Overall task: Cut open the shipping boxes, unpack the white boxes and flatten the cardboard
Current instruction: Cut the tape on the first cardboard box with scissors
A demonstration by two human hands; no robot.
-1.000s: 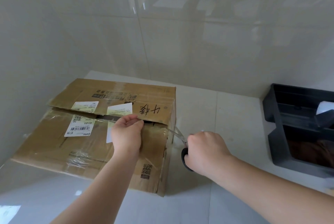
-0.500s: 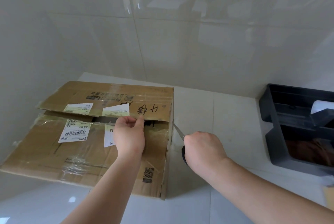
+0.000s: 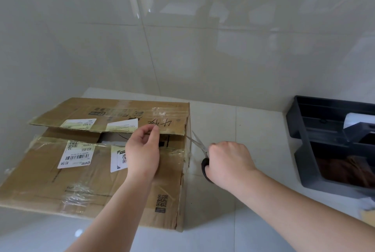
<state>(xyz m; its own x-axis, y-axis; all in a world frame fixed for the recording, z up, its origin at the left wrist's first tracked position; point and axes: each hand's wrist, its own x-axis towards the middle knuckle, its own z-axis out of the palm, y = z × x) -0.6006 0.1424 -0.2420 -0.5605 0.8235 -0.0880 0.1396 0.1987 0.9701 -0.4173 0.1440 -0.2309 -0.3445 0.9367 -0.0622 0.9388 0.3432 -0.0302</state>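
A brown cardboard shipping box (image 3: 60, 186) lies on the white tiled floor at the left, taped and labelled. Its far flap (image 3: 166, 113) is lifted and a gap shows along the middle seam, with something white inside. My left hand (image 3: 143, 154) pinches the edge of that far flap near the box's right end. My right hand (image 3: 229, 162) grips black-handled scissors (image 3: 199, 147), whose blades spread open and point at the tape on the box's right end, at the seam.
A black plastic bin (image 3: 304, 150) stands at the right against the wall, with a white item and something brown inside. Glossy tiled walls close the corner behind the box. Bare floor tiles lie between box and bin.
The far flap has risen and the seam gap has widened under my left hand. The scissors' blades have opened at the box's right end.
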